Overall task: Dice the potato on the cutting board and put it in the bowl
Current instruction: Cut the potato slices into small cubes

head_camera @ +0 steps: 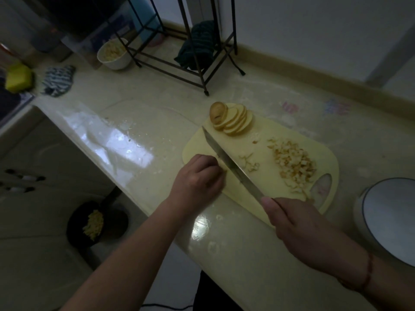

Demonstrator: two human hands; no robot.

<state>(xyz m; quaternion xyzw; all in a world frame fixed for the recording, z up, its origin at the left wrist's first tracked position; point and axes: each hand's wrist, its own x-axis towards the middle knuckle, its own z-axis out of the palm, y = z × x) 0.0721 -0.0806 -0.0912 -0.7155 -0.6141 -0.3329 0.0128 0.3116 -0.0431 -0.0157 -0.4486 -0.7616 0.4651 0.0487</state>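
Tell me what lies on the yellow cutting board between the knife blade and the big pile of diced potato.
Head view: a few loose potato strips; otherwise bare yellow cutting board.

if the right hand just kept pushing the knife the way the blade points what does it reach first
Probably the fanned potato slices at the far end of the cutting board. The right hand aims the knife tip just left of them, so it might skim past.

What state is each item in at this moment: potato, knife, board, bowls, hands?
Potato slices: fanned, uncut.
Diced pile: on cutting board, not bowled.
Knife: gripped by right hand, blade down.
Left hand: pressed on the board beside the blade.
Near bowl: looks empty.
Far bowl: holds pieces.
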